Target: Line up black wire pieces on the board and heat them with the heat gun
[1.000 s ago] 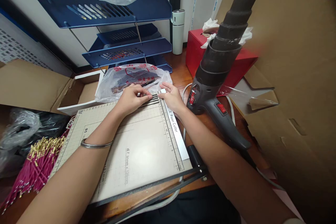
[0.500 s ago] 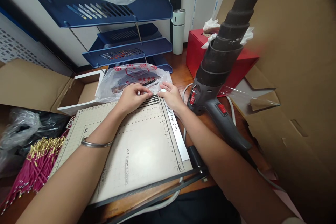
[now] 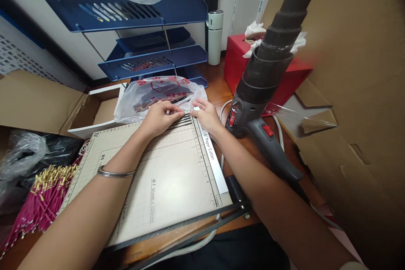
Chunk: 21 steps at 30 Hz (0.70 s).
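A paper cutter [image 3: 177, 168] with a cream gridded board lies in front of me. Several thin dark cords [image 3: 182, 123] lie side by side near its far edge, their ends by the ruler strip. My left hand [image 3: 163, 116] rests over them, thumb and forefinger pinched on the farthest cord; the exact grip is small and partly hidden. At the top of the white guard strip [image 3: 212, 158] is my right hand [image 3: 206, 116], fingers stretched and thumb apart, the thumb tip close to the cord ends. The cutter's black arm [image 3: 202, 230] is lowered along the near side.
A clear plastic bag [image 3: 133, 101] with dark pieces lies just behind the cutter. Right stands a heat gun [image 3: 253, 105], before a red tissue box [image 3: 236, 59]. Maroon cords with gold tips [image 3: 47, 194] are heaped left, near an open carton [image 3: 104, 112]. Blue trays [image 3: 183, 8] stand behind.
Both hands stay at the far edge of the cutter. The left fingertips shift only very slightly by the cords; the view tilts a little.
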{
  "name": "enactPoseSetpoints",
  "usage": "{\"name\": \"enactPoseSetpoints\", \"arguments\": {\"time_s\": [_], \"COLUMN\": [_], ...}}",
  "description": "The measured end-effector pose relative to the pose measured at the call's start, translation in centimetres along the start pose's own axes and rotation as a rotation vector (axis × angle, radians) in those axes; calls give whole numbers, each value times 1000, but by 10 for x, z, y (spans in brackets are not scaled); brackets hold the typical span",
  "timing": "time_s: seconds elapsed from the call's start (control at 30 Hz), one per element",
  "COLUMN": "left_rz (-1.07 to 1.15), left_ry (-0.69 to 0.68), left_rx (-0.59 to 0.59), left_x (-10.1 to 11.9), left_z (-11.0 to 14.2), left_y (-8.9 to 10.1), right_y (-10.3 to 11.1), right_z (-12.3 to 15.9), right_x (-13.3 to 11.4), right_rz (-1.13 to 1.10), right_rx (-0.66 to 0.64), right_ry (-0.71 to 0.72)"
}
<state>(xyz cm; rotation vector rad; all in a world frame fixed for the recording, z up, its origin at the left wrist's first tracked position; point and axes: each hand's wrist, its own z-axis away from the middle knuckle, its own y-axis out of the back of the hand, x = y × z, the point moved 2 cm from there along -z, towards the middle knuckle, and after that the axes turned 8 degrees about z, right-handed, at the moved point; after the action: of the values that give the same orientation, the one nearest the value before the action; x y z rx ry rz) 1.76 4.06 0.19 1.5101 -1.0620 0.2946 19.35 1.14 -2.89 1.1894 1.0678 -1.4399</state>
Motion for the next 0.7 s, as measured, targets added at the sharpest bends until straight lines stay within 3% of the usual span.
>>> {"name": "enactPoseSetpoints", "arguments": {"time_s": [0.7], "left_rz": [-32], "left_ry": [-30], "left_rx": [0], "left_x": [0], "left_z": [1], "left_y": [-1], "right_y": [-1], "right_z": [-2], "right_x": [2], "right_rz": [-5], "right_rx": [-1], "right_ry": [5]}}
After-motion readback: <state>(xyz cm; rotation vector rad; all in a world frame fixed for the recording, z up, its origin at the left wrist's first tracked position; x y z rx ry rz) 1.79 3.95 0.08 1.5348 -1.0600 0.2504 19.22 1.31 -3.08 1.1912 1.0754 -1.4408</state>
